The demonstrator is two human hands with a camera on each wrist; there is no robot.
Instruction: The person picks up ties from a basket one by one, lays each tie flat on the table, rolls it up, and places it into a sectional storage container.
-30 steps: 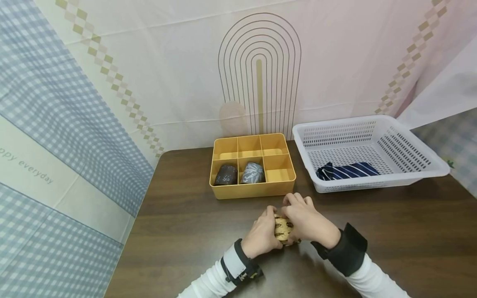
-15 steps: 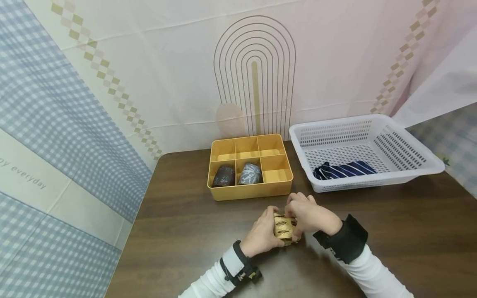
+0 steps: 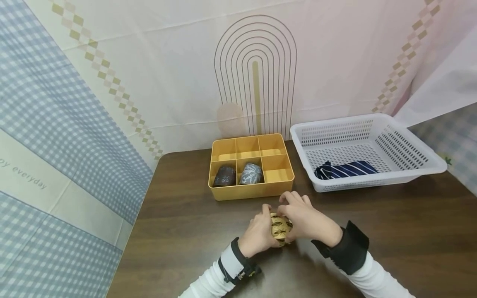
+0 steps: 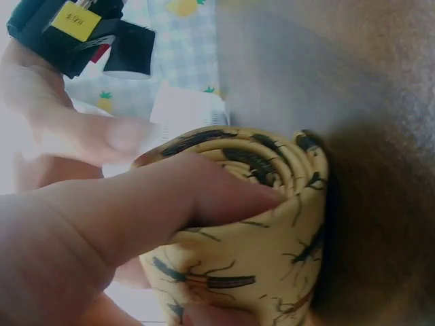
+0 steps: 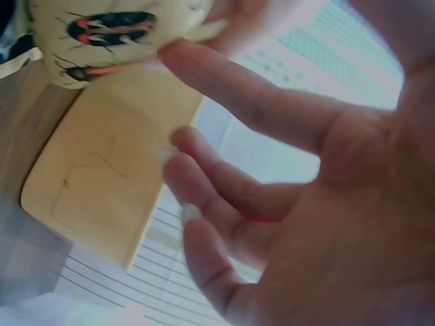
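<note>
2 hands, left hand [image 3: 258, 231] and right hand [image 3: 303, 219], are clasped around a rolled yellow tie [image 3: 280, 227] at lower centre; the coil should be kept tight.

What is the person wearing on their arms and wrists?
Both arms are in white long sleeves. The left wrist carries a narrow black strap with a small black device. The right wrist wears a wide black cuff. In the left wrist view, a black device with a yellow label shows near the right hand. Hands are bare.
</note>
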